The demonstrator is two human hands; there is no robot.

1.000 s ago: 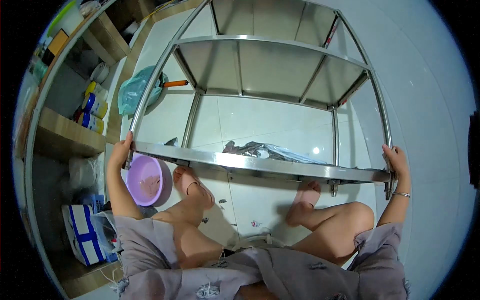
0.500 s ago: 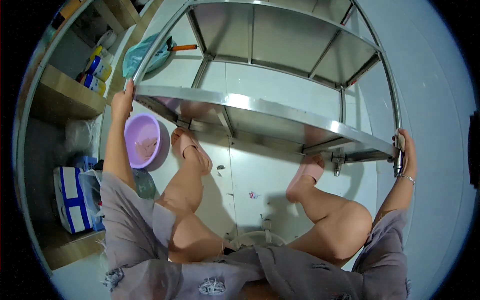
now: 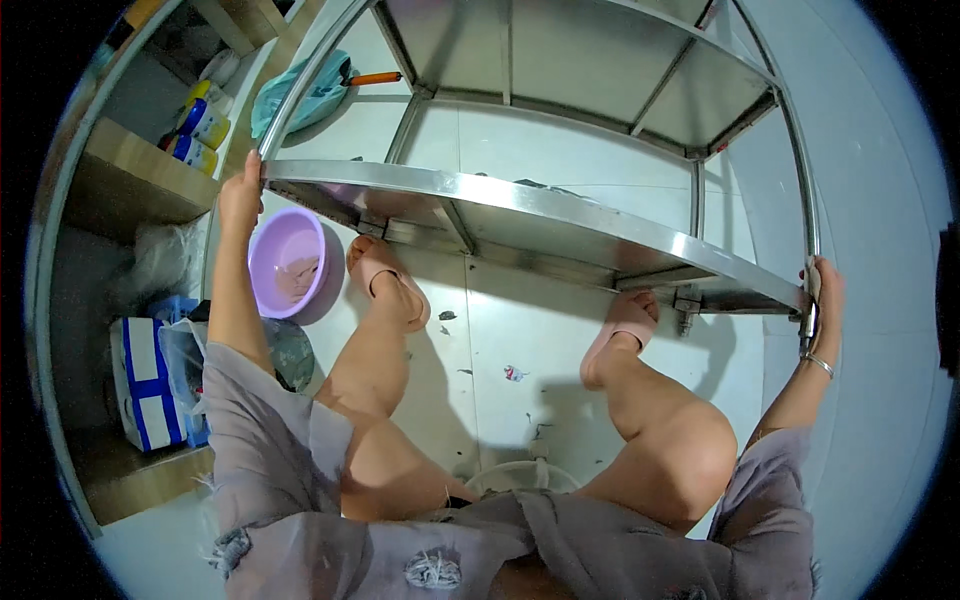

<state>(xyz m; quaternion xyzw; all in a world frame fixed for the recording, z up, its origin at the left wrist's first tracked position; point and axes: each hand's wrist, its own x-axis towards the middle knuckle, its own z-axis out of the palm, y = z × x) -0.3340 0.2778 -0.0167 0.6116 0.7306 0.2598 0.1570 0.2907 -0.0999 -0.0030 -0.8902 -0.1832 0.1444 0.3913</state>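
Note:
A stainless-steel shelf rack [image 3: 540, 205] stands tilted in front of me, its lower shelf edge running across the view. My left hand [image 3: 241, 196] is closed around its left post [image 3: 293, 105]. At the other end, my right hand [image 3: 828, 292] is wrapped on the lower part of the right post [image 3: 806, 190], with some fingers hidden behind the metal. Beneath the lower shelf, the rack's short right leg [image 3: 688, 318] shows near my right foot.
A purple basin [image 3: 263, 262] holding pinkish pieces sits on the floor by my left forearm. Beyond it lies a green plastic bag [image 3: 310, 108] beside an orange handle [image 3: 376, 78]. A wooden cabinet [image 3: 140, 180] lines the left; a pale wall [image 3: 880, 200] rises on the right. Debris dots the floor.
The rack has shifted slightly toward me relative to the floor, with both hands still on its posts. Dark debris now shows just beyond the lower shelf's edge. The view has shifted a little.

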